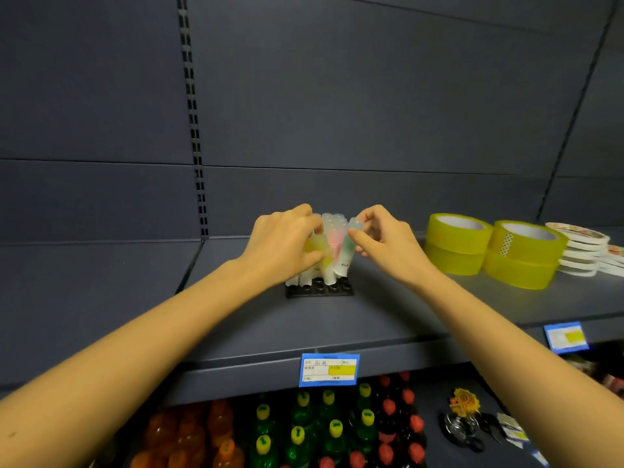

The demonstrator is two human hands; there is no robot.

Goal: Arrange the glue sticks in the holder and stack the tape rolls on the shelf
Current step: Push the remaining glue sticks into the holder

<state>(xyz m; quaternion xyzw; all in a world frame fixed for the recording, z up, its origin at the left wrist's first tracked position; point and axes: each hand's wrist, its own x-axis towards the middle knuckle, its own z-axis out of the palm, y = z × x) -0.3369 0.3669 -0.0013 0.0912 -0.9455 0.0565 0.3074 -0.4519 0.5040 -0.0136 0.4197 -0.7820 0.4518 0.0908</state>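
Gripping translucent cylindrical glue sticks (332, 244), black holder (319, 290)

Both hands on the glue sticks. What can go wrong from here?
1. The right hand pinches one tilted translucent glue stick by its cap; it may miss its socket in the black plastic holder.
2. The left hand grips the packed pastel glue sticks; a nudge could topple them or slide the holder along the dark grey shelf.

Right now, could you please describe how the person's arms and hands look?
Both arms are bare as far as the frame shows: no sleeves, gloves, watch, bracelet or rings appear on the left hand or the right hand. A small dark spot marks the left forearm near the frame's lower edge.
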